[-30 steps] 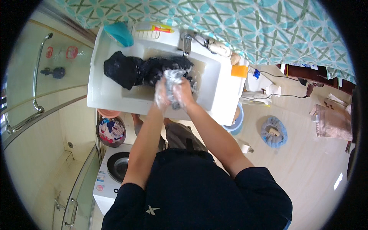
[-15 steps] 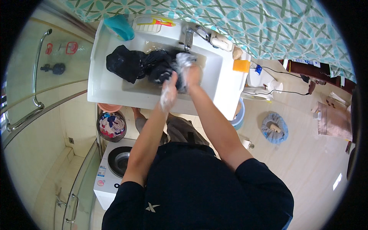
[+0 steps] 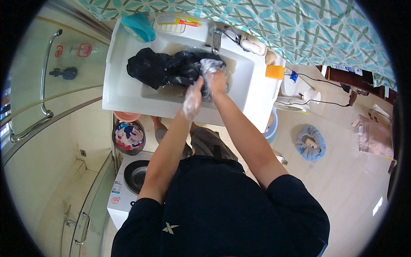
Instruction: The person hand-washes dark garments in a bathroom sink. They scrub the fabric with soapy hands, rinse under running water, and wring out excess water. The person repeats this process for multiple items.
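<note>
A wet black garment (image 3: 150, 67) lies bunched across the white sink (image 3: 120, 95), partly in cloudy water. Its right end is lathered with white suds. There my right hand (image 3: 217, 81) is closed around a foamy bunch of the cloth. Just left of it, my left hand (image 3: 192, 97), coated with suds over the palm and wrist, grips the same part of the garment at the near side. The fingertips of both hands are partly hidden by foam and cloth. Beyond the right hand stands the metal faucet (image 3: 216, 40).
Along the sink's back rim are a teal bottle (image 3: 139, 29), a brush (image 3: 187, 22) on a soap dish and a white soap box (image 3: 252, 44). An orange block (image 3: 275, 72) sits at the right corner. Below left, a basin of clothes (image 3: 129, 136) stands by a washing machine (image 3: 117, 192).
The whole view has shifted slightly, so the sink appears a little further right. Both hands stay close together on the lathered cloth, with small rubbing movement.
</note>
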A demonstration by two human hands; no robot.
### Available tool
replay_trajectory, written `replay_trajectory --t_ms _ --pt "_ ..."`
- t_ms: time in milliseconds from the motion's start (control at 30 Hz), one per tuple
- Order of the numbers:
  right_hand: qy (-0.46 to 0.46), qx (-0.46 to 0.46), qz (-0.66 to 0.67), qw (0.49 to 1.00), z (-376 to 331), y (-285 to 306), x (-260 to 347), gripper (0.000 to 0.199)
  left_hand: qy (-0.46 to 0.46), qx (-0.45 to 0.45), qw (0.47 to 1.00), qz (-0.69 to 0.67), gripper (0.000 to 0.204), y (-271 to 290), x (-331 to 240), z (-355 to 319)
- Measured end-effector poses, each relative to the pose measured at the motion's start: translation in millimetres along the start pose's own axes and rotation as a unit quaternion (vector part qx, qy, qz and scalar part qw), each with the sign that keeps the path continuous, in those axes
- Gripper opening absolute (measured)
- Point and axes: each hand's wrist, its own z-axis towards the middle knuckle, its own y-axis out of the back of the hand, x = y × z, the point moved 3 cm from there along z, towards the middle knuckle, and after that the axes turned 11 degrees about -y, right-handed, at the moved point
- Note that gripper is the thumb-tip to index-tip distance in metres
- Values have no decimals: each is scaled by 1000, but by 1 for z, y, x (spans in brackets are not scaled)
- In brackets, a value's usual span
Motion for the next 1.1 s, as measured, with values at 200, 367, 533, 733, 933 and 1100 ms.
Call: replay_trajectory --t_ms 200,367,533,733,933,1100 --pt "-113 335 269 896 -25 1 1 31 -88 83 961 -248 48 -9 -36 -24" --pt "-284 317 514 745 -39 22 -8 37 163 48 908 -384 40 -2 -37 -35" --pt "-109 238 240 935 -37 21 -14 45 84 84 904 -410 34 -21 -18 -51" --pt "-178 255 294 904 -61 21 -38 66 -15 11 978 -210 35 -19 -18 -56" --pt "-272 114 365 883 -51 58 -64 49 -59 76 991 88 71 6 -24 -55" --pt "-302 288 626 659 -28 76 -72 46 -162 -331 895 251 50 72 -35 -15"
